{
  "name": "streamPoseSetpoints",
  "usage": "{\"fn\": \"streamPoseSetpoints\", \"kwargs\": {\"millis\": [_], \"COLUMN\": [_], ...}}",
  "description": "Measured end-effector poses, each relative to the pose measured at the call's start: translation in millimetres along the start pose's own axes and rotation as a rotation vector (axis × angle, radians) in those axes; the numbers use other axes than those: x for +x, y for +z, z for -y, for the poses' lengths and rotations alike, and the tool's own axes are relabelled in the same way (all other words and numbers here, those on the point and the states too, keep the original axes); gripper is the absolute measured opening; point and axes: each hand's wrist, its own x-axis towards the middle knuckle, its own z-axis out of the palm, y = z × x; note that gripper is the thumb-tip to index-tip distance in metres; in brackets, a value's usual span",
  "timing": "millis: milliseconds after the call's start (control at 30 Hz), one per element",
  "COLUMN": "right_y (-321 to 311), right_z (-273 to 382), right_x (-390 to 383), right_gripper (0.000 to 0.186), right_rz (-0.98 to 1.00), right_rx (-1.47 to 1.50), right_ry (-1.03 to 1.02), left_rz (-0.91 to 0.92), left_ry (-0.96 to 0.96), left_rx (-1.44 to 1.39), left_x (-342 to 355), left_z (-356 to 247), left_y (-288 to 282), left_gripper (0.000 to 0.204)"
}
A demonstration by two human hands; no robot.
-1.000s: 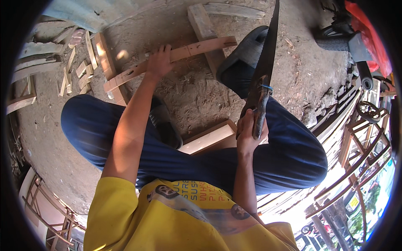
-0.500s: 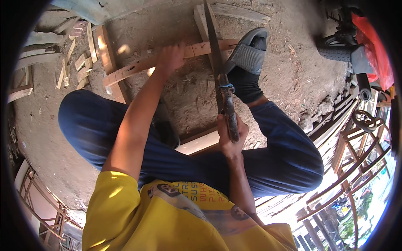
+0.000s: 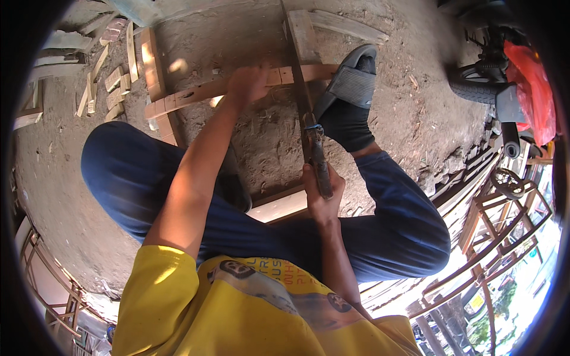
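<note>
My right hand (image 3: 323, 194) is wrapped round the worn, dark handle of a handsaw (image 3: 301, 89). Its long blade points away from me and crosses a curved wooden bar (image 3: 193, 95) near the bar's right end. My left hand (image 3: 249, 83) grips the bar left of the blade; its fingers are partly blurred. Several dark marks show along the bar. A foot in a grey slide sandal (image 3: 353, 86) and black sock presses on or against the bar's right end. The bar lies across two timbers, a left one (image 3: 152, 65) and a right one (image 3: 304, 38).
Wood offcuts (image 3: 116, 89) lie scattered at the far left on the dirt floor (image 3: 409, 113). A pale board (image 3: 279, 206) lies near my legs. At the right are a black tyre (image 3: 475, 92), a red plastic bag (image 3: 531, 89) and wooden frames (image 3: 499, 237).
The saw and my right hand have shifted slightly left, and the blade crosses the bar a little further left. My left hand stays on the bar.
</note>
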Motion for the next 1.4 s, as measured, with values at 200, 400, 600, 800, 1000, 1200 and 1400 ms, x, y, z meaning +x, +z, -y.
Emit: {"fn": "streamPoseSetpoints", "kwargs": {"millis": [200, 400, 600, 800, 1000, 1200, 1400], "right_y": [-5, -1, 1, 6, 11, 9, 5], "right_z": [-3, -7, 6, -1, 4, 4, -2], "right_x": [-1, -1, 0, -3, 0, 5, 18], "right_gripper": [0.021, 0.021, 0.022, 0.022, 0.022, 0.023, 0.025], "right_rz": [0.008, 0.035, 0.067, 0.061, 0.065, 0.088, 0.028], "right_rx": [-0.034, -0.030, -0.044, -0.049, -0.030, -0.052, -0.099], "right_ry": [0.040, -0.011, 0.024, 0.015, -0.002, 0.076, 0.072], "left_rz": [-0.022, -0.075, -0.073, -0.055, -0.033, -0.034, 0.049], "left_ry": [-0.006, 0.003, 0.009, 0.004, 0.004, -0.006, -0.017], "left_rx": [-0.033, -0.040, -0.051, -0.054, -0.052, -0.063, -0.031], "left_x": [2, 3, 1, 4, 6, -1, 4], "left_z": [-4, -2, -1, -4, -1, 3, -1], "left_y": [0, 3, 2, -1, 2, 3, -1], "left_gripper": [0.042, 0.040, 0.040, 0.040, 0.039, 0.040, 0.039]}}
